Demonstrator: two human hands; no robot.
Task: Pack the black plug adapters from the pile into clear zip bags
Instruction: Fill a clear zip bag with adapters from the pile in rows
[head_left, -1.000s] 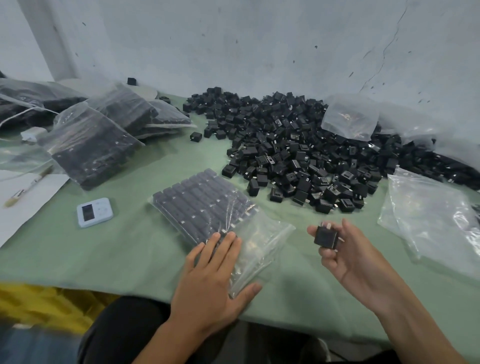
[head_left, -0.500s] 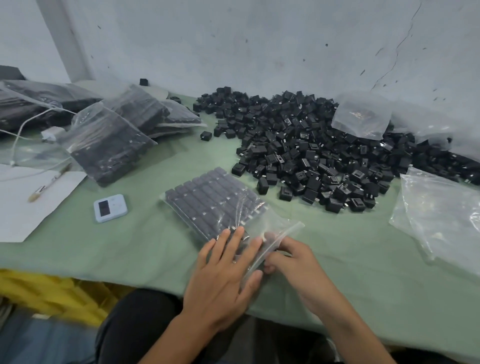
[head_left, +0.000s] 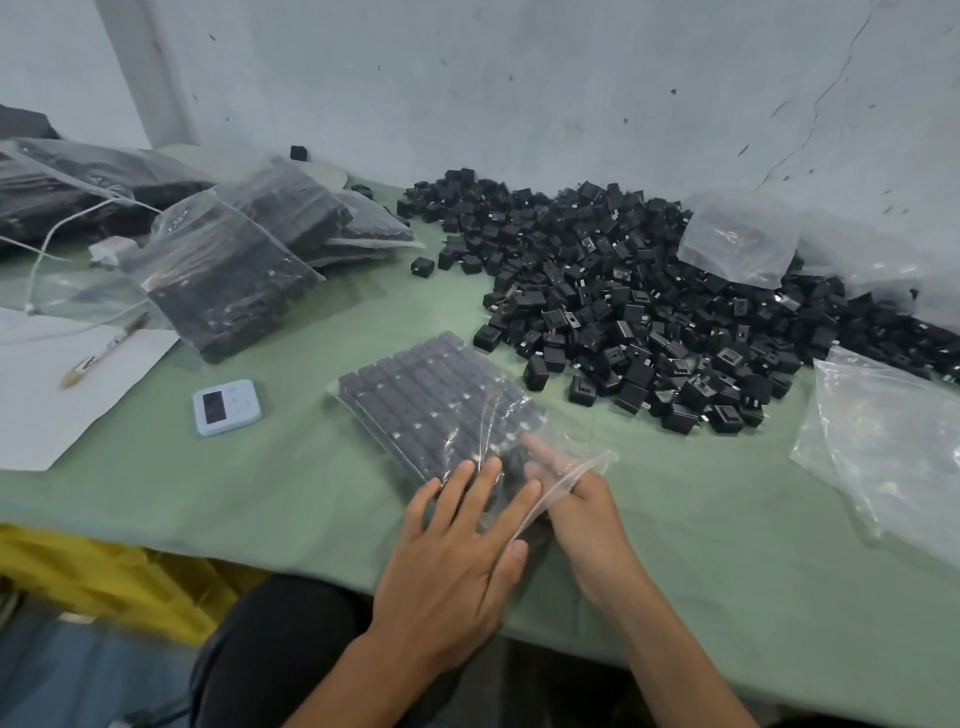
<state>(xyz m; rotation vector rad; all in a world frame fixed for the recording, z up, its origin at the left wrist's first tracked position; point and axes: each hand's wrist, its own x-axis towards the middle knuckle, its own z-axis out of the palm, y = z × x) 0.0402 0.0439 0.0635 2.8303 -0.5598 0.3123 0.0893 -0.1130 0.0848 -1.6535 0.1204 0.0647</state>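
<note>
The clear zip bag (head_left: 431, 400), part-filled with rows of black plug adapters, lies on the surface (head_left: 311, 493), with the loose pile (head_left: 649, 301) at two o'clock. The left grip (head_left: 457, 551) is spread flat on it. The right grip (head_left: 587, 514) is inside the mouth; whether it is pinching anything I cannot tell. The film is probably limp and slick, so hold it by the zip lip.

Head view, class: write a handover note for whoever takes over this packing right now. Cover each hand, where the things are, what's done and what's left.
Left hand: flat, fingers straight, pressing on the near end of the part-filled zip bag.
Right hand: fingers inside the bag's open mouth. The plastic blurs whether they hold anything.
Done: rows of adapters fill most of that bag. Filled bags lie at far left.
Left: the large pile is loose on the table, empty bags wait at right, and this bag is unsealed.
</note>
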